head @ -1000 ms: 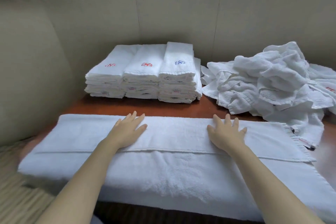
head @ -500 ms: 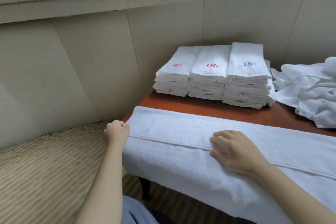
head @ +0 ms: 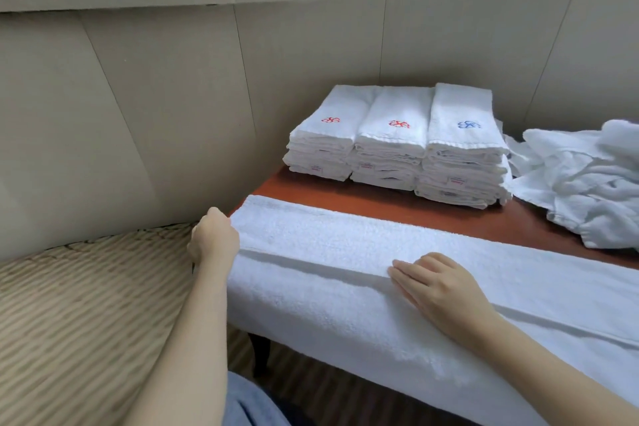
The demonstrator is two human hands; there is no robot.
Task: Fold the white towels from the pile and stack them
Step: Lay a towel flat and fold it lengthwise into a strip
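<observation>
A long white terry towel (head: 345, 252), folded lengthwise, is laid across the near edge of the reddish-brown wooden worktop (head: 380, 209), running from the centre left of the frame to the lower right; its front part hangs over the worktop's edge. A raised fold edge is seen along its length.

The left hand (head: 214, 239), at centre left, is curled round the towel's left end, where the cloth is gripped; the fingertips are hidden behind the hand. The right hand (head: 439, 290), right of centre, is laid flat on top of the towel with the fingers straight and together, their tips touching the fold edge. The two hands are held well apart.

Three stacks of folded white towels (head: 397, 145) are placed side by side at the far edge of the worktop, in the upper middle of the frame; red emblems are shown on two top towels and a blue one on the third. Just beside them, at the right edge, a loose pile of crumpled white towels (head: 584, 183) is heaped.

A beige striped cushion (head: 86, 304) is seen at lower left, below a beige panelled wall (head: 173, 97).
</observation>
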